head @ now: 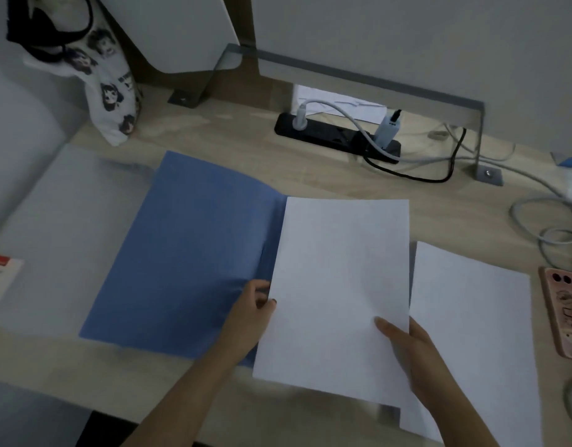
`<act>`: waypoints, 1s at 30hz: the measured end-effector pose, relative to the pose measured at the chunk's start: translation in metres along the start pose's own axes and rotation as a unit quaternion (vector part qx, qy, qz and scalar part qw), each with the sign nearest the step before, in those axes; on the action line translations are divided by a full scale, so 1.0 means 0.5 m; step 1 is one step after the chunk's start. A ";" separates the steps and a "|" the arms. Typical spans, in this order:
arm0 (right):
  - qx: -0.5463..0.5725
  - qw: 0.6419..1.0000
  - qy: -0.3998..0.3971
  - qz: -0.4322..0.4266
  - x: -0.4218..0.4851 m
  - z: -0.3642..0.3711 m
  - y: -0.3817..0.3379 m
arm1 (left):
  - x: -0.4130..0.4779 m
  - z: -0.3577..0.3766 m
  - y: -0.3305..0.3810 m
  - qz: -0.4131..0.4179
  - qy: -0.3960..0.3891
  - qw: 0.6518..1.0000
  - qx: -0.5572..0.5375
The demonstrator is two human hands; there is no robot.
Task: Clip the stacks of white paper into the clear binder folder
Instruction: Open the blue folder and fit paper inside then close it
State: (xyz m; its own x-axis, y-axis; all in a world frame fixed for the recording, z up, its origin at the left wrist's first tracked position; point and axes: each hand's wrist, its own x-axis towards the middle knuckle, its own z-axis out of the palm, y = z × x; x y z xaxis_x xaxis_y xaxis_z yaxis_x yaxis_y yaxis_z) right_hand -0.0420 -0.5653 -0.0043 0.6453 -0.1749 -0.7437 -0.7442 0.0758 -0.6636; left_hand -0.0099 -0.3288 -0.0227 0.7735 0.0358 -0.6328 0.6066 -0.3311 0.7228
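The binder folder lies open on the desk: its clear front cover (62,227) spreads to the left and a blue inner sheet (188,253) lies in the middle. A stack of white paper (339,285) is held over the folder's right half. My left hand (252,311) holds the stack's left edge, fingers partly hidden under it. My right hand (407,353) grips the lower right edge with the thumb on top. A second stack of white paper (471,333) lies on the desk to the right.
A black power strip (336,137) with plugs and cables sits at the back. A pink phone (565,311) lies at the right edge, with coiled grey cable (542,227) beyond it. A printed cloth bag (110,91) stands back left. A red-and-white label (0,279) shows on the clear cover.
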 end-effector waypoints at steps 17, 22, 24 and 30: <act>-0.033 0.999 0.032 -0.026 0.040 0.047 0.035 | 0.021 -0.044 -0.149 0.334 0.020 0.706 0.624; -0.050 0.998 0.024 -0.033 0.042 0.043 0.039 | 0.027 -0.048 -0.150 0.341 0.012 0.708 0.618; -0.051 0.998 0.023 -0.036 0.045 0.042 0.040 | 0.033 -0.054 -0.152 0.362 0.015 0.699 0.617; -0.055 0.997 0.019 -0.043 0.054 0.041 0.044 | 0.040 -0.065 -0.151 0.390 0.034 0.682 0.618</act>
State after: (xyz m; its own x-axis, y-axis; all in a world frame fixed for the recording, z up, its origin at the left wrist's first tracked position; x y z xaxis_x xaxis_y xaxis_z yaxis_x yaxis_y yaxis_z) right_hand -0.0376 -0.5484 -0.0407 0.7028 -0.2124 -0.6789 -0.7017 -0.0500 -0.7107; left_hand -0.0346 -0.2726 -0.0809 0.8044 -0.5760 -0.1453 -0.5798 -0.8146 0.0191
